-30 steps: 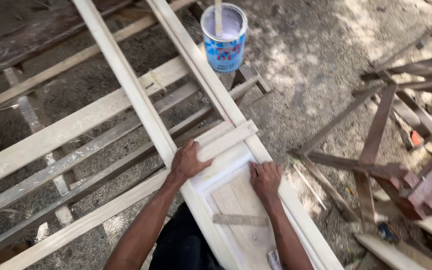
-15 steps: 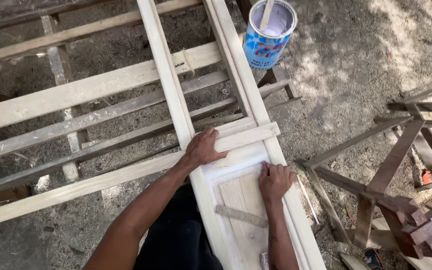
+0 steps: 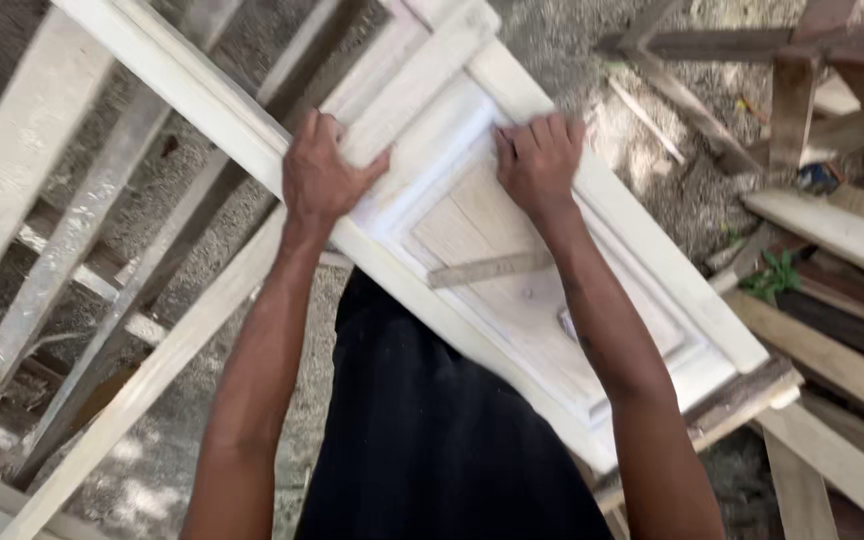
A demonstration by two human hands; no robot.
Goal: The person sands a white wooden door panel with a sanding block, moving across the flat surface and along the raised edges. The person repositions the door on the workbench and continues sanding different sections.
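A white-primed wooden door frame (image 3: 642,235) with a recessed panel (image 3: 482,240) lies slanted in front of me. My left hand (image 3: 320,170) grips the frame's left stile, fingers curled over its edge next to the cross rail (image 3: 422,80). My right hand (image 3: 540,160) presses flat on the upper right corner of the panel's moulding. A thin wooden strip (image 3: 487,268) lies on the panel just below my right wrist. My black trousers show under the frame's lower edge.
Pale wooden rails and slats (image 3: 72,250) cross the gravel ground (image 3: 182,190) at left. A pile of dark and raw timber offcuts (image 3: 832,250) lies at right, with a small green plant (image 3: 774,276) among them.
The view has dropped and closed in on my hands; the paint can at the top has left the picture. Both hands keep their places on the frame and panel.
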